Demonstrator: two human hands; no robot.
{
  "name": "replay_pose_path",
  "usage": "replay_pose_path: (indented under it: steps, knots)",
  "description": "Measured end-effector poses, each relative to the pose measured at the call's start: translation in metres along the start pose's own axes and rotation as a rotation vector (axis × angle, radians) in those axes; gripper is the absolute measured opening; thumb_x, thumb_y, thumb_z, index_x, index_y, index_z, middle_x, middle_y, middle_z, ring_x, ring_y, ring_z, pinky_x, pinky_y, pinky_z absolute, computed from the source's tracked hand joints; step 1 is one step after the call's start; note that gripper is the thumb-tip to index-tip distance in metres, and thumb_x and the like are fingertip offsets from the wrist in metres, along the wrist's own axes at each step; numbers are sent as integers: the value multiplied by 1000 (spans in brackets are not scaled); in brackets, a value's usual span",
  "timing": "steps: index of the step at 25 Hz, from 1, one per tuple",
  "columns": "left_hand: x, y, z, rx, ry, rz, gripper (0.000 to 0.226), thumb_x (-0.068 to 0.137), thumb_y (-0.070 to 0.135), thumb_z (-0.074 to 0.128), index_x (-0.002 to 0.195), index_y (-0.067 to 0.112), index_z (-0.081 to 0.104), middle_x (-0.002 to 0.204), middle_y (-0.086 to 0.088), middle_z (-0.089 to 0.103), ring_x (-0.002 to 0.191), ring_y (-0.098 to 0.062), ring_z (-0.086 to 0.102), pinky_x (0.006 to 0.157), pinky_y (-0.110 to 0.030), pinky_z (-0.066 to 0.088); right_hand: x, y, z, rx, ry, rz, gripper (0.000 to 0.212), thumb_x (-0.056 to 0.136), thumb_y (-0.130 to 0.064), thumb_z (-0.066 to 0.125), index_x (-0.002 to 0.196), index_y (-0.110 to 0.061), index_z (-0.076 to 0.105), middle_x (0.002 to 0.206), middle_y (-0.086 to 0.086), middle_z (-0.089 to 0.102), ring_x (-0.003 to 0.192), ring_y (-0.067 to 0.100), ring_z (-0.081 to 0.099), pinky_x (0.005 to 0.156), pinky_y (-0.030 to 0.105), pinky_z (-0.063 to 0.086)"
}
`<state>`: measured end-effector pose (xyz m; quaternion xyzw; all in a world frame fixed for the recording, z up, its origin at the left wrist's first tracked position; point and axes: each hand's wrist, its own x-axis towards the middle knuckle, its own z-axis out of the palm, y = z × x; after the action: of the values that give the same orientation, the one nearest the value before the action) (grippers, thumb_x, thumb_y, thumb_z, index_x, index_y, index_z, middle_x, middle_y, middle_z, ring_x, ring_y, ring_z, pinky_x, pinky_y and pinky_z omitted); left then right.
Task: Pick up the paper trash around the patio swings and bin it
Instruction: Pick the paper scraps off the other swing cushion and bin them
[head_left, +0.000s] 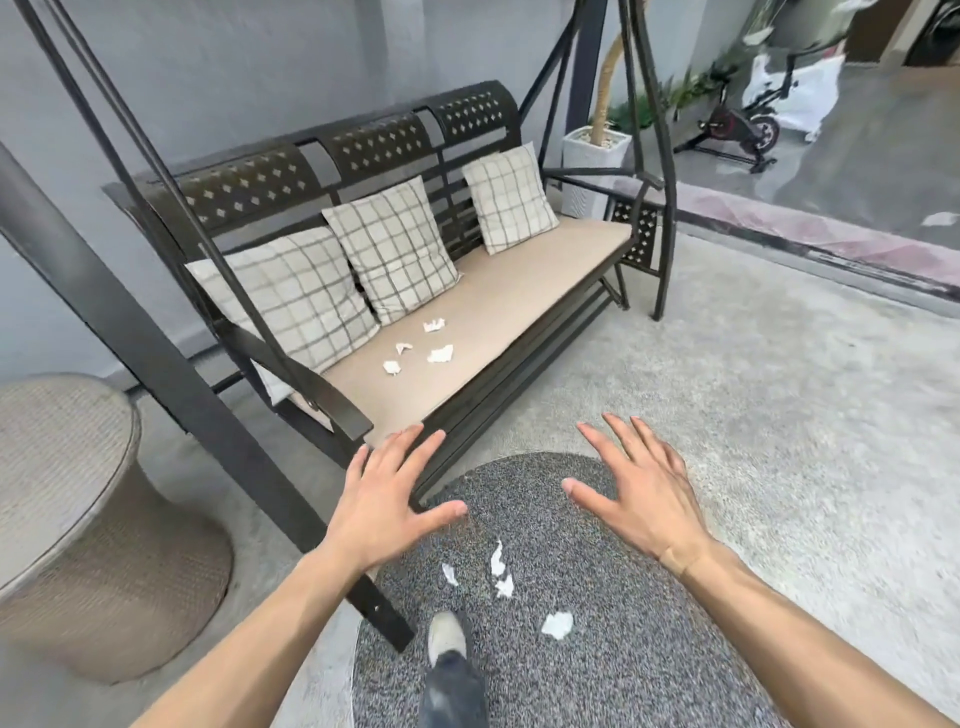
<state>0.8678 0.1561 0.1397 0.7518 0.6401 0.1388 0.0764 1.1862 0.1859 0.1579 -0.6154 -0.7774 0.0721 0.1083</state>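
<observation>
Dark metal patio swing (363, 171) across the upper left, hung in a slanted frame; one frame leg (208, 415) cutting diagonally down to the floor just left of the round mat. Tan seat cushion (519, 291) along the bench, three checked pillows (389, 249) propped against the perforated backrest. Woven round side table (67, 467) at the far left, well apart from the mat. White planter (592, 156) behind the swing's far end; exercise bike (737, 124) farther back on the right. One shoe (448, 636) planted on the near edge of the speckled grey mat (623, 649).

Both arms stretched forward, palms down. Left hand (387, 499) with fingers spread wide, holding nothing, hovering over the mat's far edge in front of the seat's near corner. Right hand (636, 493) likewise splayed and empty, above the mat's far right side.

Four crumpled white paper scraps (421, 345) clustered on the cushion, just in front of the middle pillow, small and wadded. More paper bits on the mat (501, 566) below the hands: a long torn strip, a smaller shred beside it, and a rounder wad (557, 623) nearer the shoe. All white, creased, lying loose and apart from both hands.
</observation>
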Motion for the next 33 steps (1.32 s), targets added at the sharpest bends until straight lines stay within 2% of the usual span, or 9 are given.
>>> replay_pose_path:
  steps: [9, 16, 19, 25, 33]
  knots:
    - [166, -89, 4, -68, 15, -66, 92, 71, 94, 28, 149, 46, 13, 161, 10, 15, 147, -16, 14, 118, -53, 11, 205, -29, 29, -21, -36, -83, 78, 76, -89, 17, 143, -54, 1, 158, -12, 2, 144, 14, -5, 114, 54, 6]
    - [257, -138, 7, -11, -40, -133, 92, 72, 93, 24, 150, 46, 9, 162, 9, 10, 148, -17, 8, 119, -53, 7, 323, -38, 47, -17, -80, -135, 81, 75, -89, 15, 145, -51, 5, 158, -10, 2, 146, 17, -5, 115, 53, 6]
    - [289, -155, 14, 2, -35, -219, 92, 71, 93, 23, 149, 47, 9, 162, 9, 10, 148, -17, 7, 119, -52, 7, 381, -35, 64, -14, -108, -197, 81, 77, -88, 18, 147, -48, 9, 160, -8, 6, 146, 18, -3, 116, 53, 8]
    - [367, -178, 28, -1, 37, -452, 92, 68, 94, 24, 148, 48, 14, 161, 12, 14, 148, -18, 9, 120, -48, 7, 522, -18, 95, 5, -167, -378, 80, 76, -88, 19, 145, -51, 5, 160, -9, 8, 147, 18, -3, 117, 51, 10]
    - [460, -155, 51, -21, 44, -764, 92, 70, 89, 25, 150, 43, 19, 161, 9, 15, 148, -16, 12, 120, -46, 7, 668, 32, 112, 40, -303, -573, 82, 74, -89, 16, 145, -49, 8, 160, -6, 11, 147, 21, 4, 115, 50, 16]
